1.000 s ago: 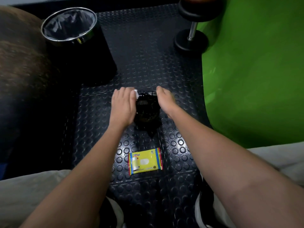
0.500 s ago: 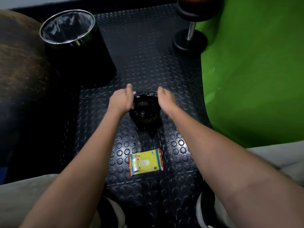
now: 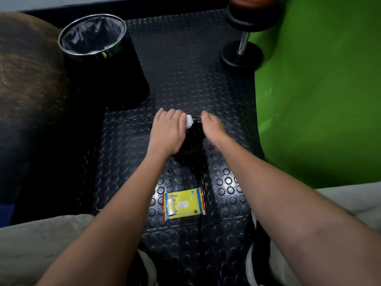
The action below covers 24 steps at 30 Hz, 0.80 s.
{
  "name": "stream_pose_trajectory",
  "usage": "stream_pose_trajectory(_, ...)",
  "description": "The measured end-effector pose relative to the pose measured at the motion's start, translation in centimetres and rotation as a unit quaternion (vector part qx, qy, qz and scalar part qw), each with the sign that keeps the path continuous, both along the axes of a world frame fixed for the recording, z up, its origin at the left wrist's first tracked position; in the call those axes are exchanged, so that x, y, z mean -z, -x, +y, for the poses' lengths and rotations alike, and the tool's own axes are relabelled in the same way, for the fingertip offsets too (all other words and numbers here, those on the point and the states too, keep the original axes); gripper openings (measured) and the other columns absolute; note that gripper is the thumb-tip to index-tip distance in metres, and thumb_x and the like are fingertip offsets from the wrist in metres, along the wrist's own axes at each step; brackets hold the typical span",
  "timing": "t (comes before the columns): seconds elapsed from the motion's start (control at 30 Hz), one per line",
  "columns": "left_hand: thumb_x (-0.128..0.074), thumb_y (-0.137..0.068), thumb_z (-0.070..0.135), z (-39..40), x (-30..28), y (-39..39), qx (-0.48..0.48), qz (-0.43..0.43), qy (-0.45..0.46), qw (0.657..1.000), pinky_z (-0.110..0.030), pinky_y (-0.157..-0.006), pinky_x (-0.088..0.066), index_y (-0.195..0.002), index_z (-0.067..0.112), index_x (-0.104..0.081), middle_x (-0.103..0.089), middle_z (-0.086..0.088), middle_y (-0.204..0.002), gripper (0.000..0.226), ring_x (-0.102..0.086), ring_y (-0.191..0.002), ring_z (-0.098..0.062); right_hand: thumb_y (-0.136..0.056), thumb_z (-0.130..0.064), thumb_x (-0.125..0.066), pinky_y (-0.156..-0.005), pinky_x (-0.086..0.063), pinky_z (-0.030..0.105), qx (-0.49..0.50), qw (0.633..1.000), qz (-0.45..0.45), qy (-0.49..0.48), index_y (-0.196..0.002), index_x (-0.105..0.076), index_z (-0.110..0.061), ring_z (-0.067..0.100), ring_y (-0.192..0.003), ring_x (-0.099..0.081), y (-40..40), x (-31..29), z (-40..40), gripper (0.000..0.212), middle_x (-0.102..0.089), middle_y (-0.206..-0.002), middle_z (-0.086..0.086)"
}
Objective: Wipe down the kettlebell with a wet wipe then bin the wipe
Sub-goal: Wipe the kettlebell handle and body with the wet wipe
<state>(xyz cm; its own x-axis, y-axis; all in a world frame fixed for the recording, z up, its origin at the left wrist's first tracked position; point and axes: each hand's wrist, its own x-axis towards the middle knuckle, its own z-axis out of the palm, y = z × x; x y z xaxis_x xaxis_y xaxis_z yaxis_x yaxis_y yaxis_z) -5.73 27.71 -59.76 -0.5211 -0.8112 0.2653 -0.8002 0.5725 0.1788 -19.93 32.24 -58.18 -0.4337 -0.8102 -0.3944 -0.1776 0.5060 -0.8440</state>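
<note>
A black kettlebell (image 3: pixel 192 141) stands on the studded rubber floor mat (image 3: pixel 185 69), between my two hands. My left hand (image 3: pixel 168 132) lies over its left side and presses a folded white wet wipe (image 3: pixel 189 121) against the top. My right hand (image 3: pixel 212 127) grips the kettlebell's right side near the handle; its fingertips are hidden behind the bell. A black bin (image 3: pixel 123 79) with a chrome rim and a grey liner stands at the back left.
A yellow pack of wet wipes (image 3: pixel 184 204) lies on the mat near me. A black dumbbell (image 3: pixel 242 54) stands upright at the back right, beside a green sheet (image 3: pixel 319 89). A brown rounded object (image 3: pixel 31 69) fills the left. My knees and shoes frame the bottom edge.
My left hand went from its side back to lying flat over the kettlebell's top left, and the wipe shows at its fingertips again. My right hand stayed on the right side.
</note>
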Motion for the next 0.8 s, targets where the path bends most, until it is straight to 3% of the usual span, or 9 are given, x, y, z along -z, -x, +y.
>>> stream_pose_trajectory(0.1,-0.019,-0.108,0.025,-0.4,0.3,-2.1,-0.038,0.066,-0.033,0.997,-0.043,-0.112,-0.031,-0.098,0.015,-0.055,-0.056,0.001,-0.092,0.039,-0.053,-0.093,-0.023,-0.105,-0.037,-0.026,-0.088,-0.034,0.030,-0.013,1.000,-0.004,0.003,-0.121,-0.060,-0.007,0.016,-0.105,-0.051,-0.2,-0.2,0.1,0.048,-0.058,-0.114,0.001)
stream_pose_trajectory(0.2,-0.019,-0.107,0.025,-0.9,0.6,-3.5,-0.082,0.159,-0.115,0.977,-0.048,-0.097,-0.040,-0.082,0.018,-0.046,-0.050,0.002,-0.081,0.038,-0.047,-0.080,-0.022,-0.106,-0.035,-0.026,-0.088,-0.030,0.030,-0.012,1.000,-0.007,0.004,-0.132,-0.053,-0.002,0.024,-0.122,-0.049,-0.2,0.0,0.1,0.050,-0.055,-0.134,0.010)
stream_pose_trajectory(0.27,-0.021,-0.105,0.031,-1.0,0.8,-3.8,-0.141,0.267,-0.218,0.928,-0.046,-0.095,-0.040,-0.077,0.028,-0.046,-0.051,0.007,-0.080,0.038,-0.048,-0.084,-0.018,-0.106,-0.035,-0.026,-0.089,-0.032,0.031,-0.007,1.000,-0.005,0.008,-0.129,-0.055,-0.003,0.027,-0.122,-0.050,-0.2,0.1,0.0,0.050,-0.056,-0.131,0.011)
stream_pose_trajectory(0.37,-0.030,-0.098,0.044,-0.8,0.2,-3.2,-0.249,0.380,-0.371,0.810,-0.039,-0.106,-0.040,-0.118,0.021,-0.066,-0.063,0.001,-0.123,0.047,-0.054,-0.117,-0.018,-0.105,-0.036,-0.025,-0.085,-0.034,0.031,-0.009,1.000,-0.002,0.008,-0.116,-0.060,-0.006,0.020,-0.102,-0.051,-0.3,0.3,-0.3,0.047,-0.057,-0.106,0.003)
stream_pose_trajectory(0.43,-0.034,-0.096,0.040,-1.5,-0.3,-2.7,-0.265,0.374,-0.400,0.794,-0.036,-0.087,-0.043,-0.096,0.016,-0.066,-0.064,0.001,-0.104,0.040,-0.055,-0.100,-0.018,-0.105,-0.036,-0.025,-0.086,-0.033,0.030,-0.004,1.000,-0.002,0.006,-0.117,-0.060,-0.008,0.017,-0.101,-0.049,-0.2,0.5,-0.4,0.046,-0.055,-0.106,0.001)
stream_pose_trajectory(0.5,-0.034,-0.098,0.032,-2.2,-1.1,-2.2,-0.225,0.287,-0.377,0.851,-0.036,-0.073,-0.035,-0.082,0.008,-0.057,-0.057,0.000,-0.086,0.037,-0.049,-0.087,-0.020,-0.106,-0.036,-0.024,-0.088,-0.032,0.030,-0.001,1.000,0.003,0.005,-0.120,-0.059,-0.010,0.018,-0.106,-0.050,-0.1,0.6,-0.4,0.046,-0.056,-0.114,0.003)
stream_pose_trajectory(0.6,-0.028,-0.102,0.019,-2.9,-1.9,-1.4,-0.098,0.073,-0.249,0.961,-0.037,-0.074,-0.036,-0.079,0.003,-0.052,-0.061,-0.010,-0.086,0.038,-0.053,-0.086,-0.032,-0.106,-0.035,-0.024,-0.089,-0.030,0.029,0.000,1.000,0.003,-0.001,-0.128,-0.056,-0.005,0.016,-0.104,-0.046,0.2,0.5,-0.2,0.049,-0.051,-0.113,0.002)
stream_pose_trajectory(0.7,-0.030,-0.100,0.009,-2.7,-2.4,0.5,-0.014,-0.079,-0.140,0.987,-0.043,-0.081,-0.043,-0.090,0.002,-0.054,-0.067,-0.019,-0.096,0.027,-0.060,-0.085,-0.039,-0.105,-0.035,-0.024,-0.084,-0.033,0.030,-0.002,1.000,0.011,-0.006,-0.109,-0.061,-0.008,0.019,-0.099,-0.050,0.3,0.7,-0.2,0.045,-0.056,-0.105,0.002)
stream_pose_trajectory(0.8,-0.031,-0.100,0.014,-1.7,-2.5,1.9,0.018,-0.151,-0.068,0.986,-0.040,-0.079,-0.044,-0.102,0.005,-0.058,-0.069,-0.014,-0.103,0.029,-0.064,-0.090,-0.036,-0.104,-0.035,-0.025,-0.080,-0.035,0.031,0.003,1.000,0.018,-0.005,-0.099,-0.061,-0.010,0.020,-0.094,-0.051,0.1,0.7,-0.2,0.043,-0.057,-0.095,0.002)
